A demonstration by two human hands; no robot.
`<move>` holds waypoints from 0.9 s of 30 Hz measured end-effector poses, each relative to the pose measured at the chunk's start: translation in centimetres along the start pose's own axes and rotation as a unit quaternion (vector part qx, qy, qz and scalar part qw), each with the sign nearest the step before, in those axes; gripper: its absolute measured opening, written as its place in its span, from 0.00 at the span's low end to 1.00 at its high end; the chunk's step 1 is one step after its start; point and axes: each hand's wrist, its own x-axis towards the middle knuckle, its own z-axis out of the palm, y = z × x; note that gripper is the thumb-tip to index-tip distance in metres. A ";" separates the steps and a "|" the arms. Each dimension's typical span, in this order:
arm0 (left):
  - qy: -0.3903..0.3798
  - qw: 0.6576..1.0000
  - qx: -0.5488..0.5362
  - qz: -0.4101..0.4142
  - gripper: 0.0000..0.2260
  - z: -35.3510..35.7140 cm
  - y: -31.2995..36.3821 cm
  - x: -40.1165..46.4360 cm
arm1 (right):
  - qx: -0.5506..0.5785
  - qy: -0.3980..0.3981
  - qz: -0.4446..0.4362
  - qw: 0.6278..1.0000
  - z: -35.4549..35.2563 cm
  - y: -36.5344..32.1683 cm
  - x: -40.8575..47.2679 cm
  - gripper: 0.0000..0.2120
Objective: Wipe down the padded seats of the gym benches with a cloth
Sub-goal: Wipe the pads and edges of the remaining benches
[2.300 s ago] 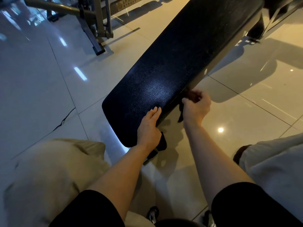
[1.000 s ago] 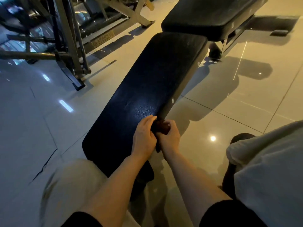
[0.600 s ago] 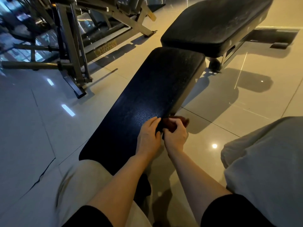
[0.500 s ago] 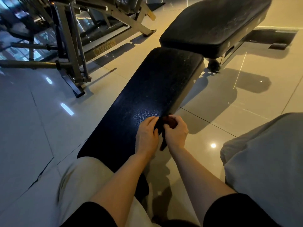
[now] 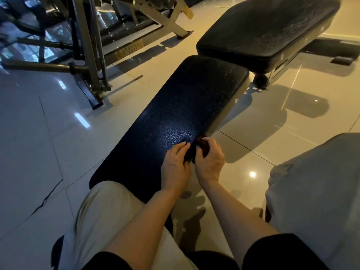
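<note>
Across the glossy tiled floor (image 5: 48, 152) stand 2 black padded gym benches: the near surface (image 5: 175, 117) runs away from the person, and a 2nd surface (image 5: 268, 30) sits just beyond its far end. At the near pad's right edge, the left hand (image 5: 176, 164) lies with straight fingers on the vinyl, while the right hand's (image 5: 210, 160) grip is curled around a small dark cloth (image 5: 201, 146), bunched against the pad's side. The step looks like gathering the cloth between wipes along that edge. Next, the cloth needs spreading flat and drawing along the top toward the far end.
</note>
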 end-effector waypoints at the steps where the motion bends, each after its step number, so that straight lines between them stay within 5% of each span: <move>1: -0.002 1.000 0.003 0.001 0.23 0.0 0.0 0.0 | -0.008 -0.005 0.012 1.000 -0.2 0.3 0.5 0.09; 4: -0.012 1.000 0.010 0.002 0.25 0.1 -0.1 -0.1 | -0.025 -0.014 0.084 0.996 -0.7 0.9 2.0 0.08; 8: -0.015 1.000 0.015 0.001 0.25 0.0 -0.1 -0.2 | 0.001 -0.016 0.005 1.000 -0.3 0.1 -0.5 0.08; 11: -0.019 1.000 0.022 0.005 0.25 0.0 -0.2 -0.3 | -0.027 -0.059 0.068 0.996 -0.4 1.2 -0.3 0.07; 14: -0.038 0.999 0.024 -0.001 0.27 -0.1 -0.2 -0.5 | 0.002 0.014 0.142 0.990 -1.2 1.2 1.2 0.07; 17: -0.048 0.999 0.024 -0.004 0.28 -0.3 -0.2 -0.6 | 0.088 0.075 0.117 0.986 -1.1 -0.8 1.9 0.13; 22: -0.037 0.999 0.021 -0.015 0.27 0.1 -0.2 -0.7 | 0.031 0.015 0.020 0.999 -1.1 -0.9 0.3 0.10; 27: -0.037 0.999 0.016 -0.008 0.27 0.0 -0.2 -0.6 | -0.013 -0.129 0.047 0.990 -1.0 1.1 -1.7 0.11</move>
